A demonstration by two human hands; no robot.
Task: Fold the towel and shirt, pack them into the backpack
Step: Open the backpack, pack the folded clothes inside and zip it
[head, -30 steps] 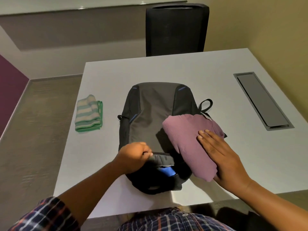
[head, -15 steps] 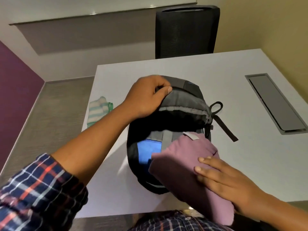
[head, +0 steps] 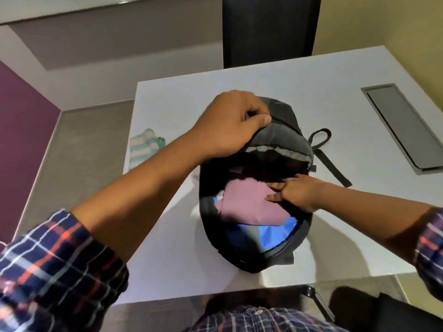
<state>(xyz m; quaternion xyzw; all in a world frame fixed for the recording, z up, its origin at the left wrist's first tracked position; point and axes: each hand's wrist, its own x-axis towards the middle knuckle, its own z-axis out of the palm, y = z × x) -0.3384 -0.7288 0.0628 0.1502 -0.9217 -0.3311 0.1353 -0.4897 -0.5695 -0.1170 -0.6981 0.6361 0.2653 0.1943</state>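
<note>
A dark grey backpack (head: 282,140) with a blue lining lies open in the middle of the white table (head: 311,87). My left hand (head: 230,125) grips the front flap and holds it lifted. The folded mauve shirt (head: 244,202) lies inside the open compartment. My right hand (head: 297,192) reaches in from the right and presses on the shirt's right edge; I cannot make out how its fingers lie. The folded green-and-white striped towel (head: 141,147) rests on the table's left edge, partly hidden behind my left forearm.
A black office chair (head: 268,29) stands behind the table. A grey cable hatch (head: 405,123) is set into the table at the right. The backpack's strap loop (head: 321,140) lies on the table to its right. The table's front edge is near my body.
My right hand has pushed the shirt from the backpack's rim down into the open compartment. My left hand still holds the flap up.
</note>
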